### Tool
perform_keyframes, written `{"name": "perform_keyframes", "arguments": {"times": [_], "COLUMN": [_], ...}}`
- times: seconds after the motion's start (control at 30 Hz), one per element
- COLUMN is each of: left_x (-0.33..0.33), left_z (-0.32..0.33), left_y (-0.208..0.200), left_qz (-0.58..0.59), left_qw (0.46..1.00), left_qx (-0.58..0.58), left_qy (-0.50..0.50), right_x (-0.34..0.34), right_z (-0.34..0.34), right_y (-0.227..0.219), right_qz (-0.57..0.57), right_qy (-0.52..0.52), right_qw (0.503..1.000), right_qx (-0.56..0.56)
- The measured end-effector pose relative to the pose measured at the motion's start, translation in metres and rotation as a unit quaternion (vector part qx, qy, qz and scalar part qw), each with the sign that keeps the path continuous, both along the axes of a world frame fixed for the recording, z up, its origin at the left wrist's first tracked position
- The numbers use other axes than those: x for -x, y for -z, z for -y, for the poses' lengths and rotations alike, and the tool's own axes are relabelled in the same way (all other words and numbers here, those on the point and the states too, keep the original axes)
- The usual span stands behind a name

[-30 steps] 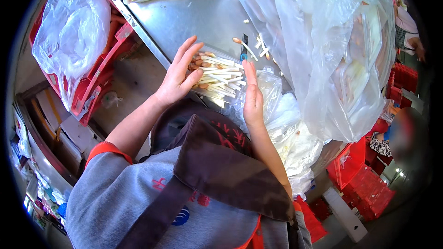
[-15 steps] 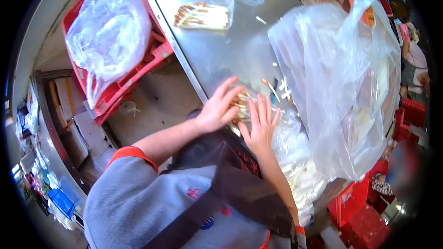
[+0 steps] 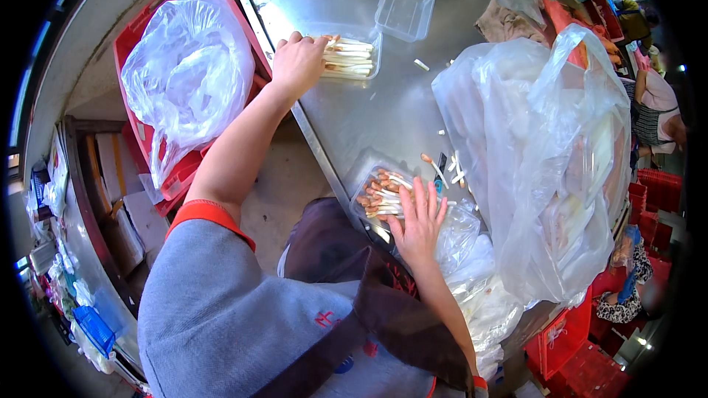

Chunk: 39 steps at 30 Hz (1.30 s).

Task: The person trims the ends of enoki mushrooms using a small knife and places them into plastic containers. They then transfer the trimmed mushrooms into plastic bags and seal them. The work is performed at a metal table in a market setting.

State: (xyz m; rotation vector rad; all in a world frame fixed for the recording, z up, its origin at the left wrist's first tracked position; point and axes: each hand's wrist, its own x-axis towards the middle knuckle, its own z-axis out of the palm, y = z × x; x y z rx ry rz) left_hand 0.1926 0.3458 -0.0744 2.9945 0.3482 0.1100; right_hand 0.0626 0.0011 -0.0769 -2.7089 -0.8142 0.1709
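Note:
Long-stemmed mushrooms with white stems and brown caps fill a clear plastic tray at the far left of the metal table. My left hand curls over that tray's left end, closed at its edge; its fingertips are hidden. Close to my body a second clear tray holds more mushrooms, caps pointing left. My right hand lies over the right side of this pile, fingers stretched out and slightly apart, touching the stems.
An empty clear tray sits farther back. Loose stem pieces and a dark, thin object lie by a big translucent bag on the right. A red crate with a plastic bag stands beyond the table's left edge.
My left hand has left the near tray and reached out to the far one. My right hand has stayed on the near mushrooms. The view has shifted slightly.

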Motion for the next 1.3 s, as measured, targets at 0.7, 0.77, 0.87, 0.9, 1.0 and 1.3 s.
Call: {"name": "perform_keyframes", "arguments": {"times": [0.7,0.77,0.87,0.9,1.0,1.3], "left_x": [-0.029,-0.03,-0.033,-0.035,-0.047,-0.062], "left_z": [-0.025,-0.018,-0.018,-0.02,-0.027,-0.009], "left_y": [0.003,0.005,0.006,0.007,0.009,0.006], "left_qz": [0.013,-0.052,-0.039,-0.026,-0.044,-0.087], "left_qw": [0.977,0.978,0.974,0.971,0.97,0.985], "left_qx": [0.026,0.02,0.008,0.012,0.141,0.082], "left_qy": [0.211,0.199,0.225,0.239,0.195,0.124], "right_x": [0.0,0.0,0.0,0.0,0.0,-0.001], "right_z": [0.001,0.001,0.002,0.002,0.002,0.002], "right_y": [0.0,0.0,0.0,0.0,0.0,-0.001], "right_qz": [-0.007,-0.007,-0.005,-0.005,-0.003,-0.007], "right_qy": [0.011,0.012,0.013,0.013,0.015,0.016], "right_qw": [1.0,1.0,1.0,1.0,1.0,1.0], "right_qx": [-0.013,-0.016,-0.026,-0.027,-0.026,-0.02]}}
